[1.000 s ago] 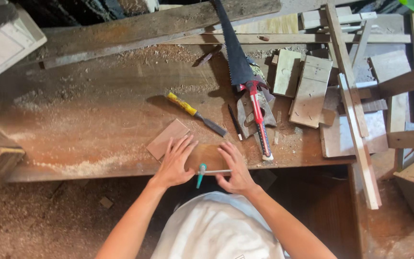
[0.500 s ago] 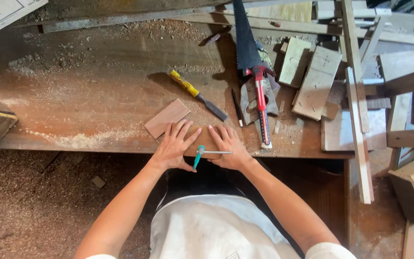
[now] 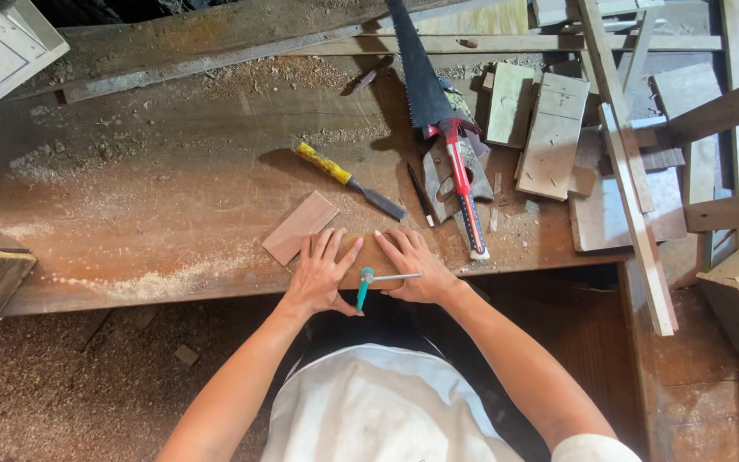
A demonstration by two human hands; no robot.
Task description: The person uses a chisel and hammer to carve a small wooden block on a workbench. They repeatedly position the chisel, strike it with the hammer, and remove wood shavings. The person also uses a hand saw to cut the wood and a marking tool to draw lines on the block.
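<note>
Seen from above, a person's left hand (image 3: 322, 272) and right hand (image 3: 415, 265) lie flat, fingers spread, on a small wooden board (image 3: 368, 257) at the near edge of a dusty desk (image 3: 156, 197). A teal-handled tool with a metal bar (image 3: 378, 281) lies between the hands, the right thumb on it; neither hand grips anything. A thin wood piece (image 3: 300, 227) touches the left fingertips. Beyond them lie a yellow-handled chisel (image 3: 348, 180), a pencil (image 3: 421, 194) and a red-handled saw (image 3: 442, 128). Wood offcuts (image 3: 549, 128) crowd the right side.
</note>
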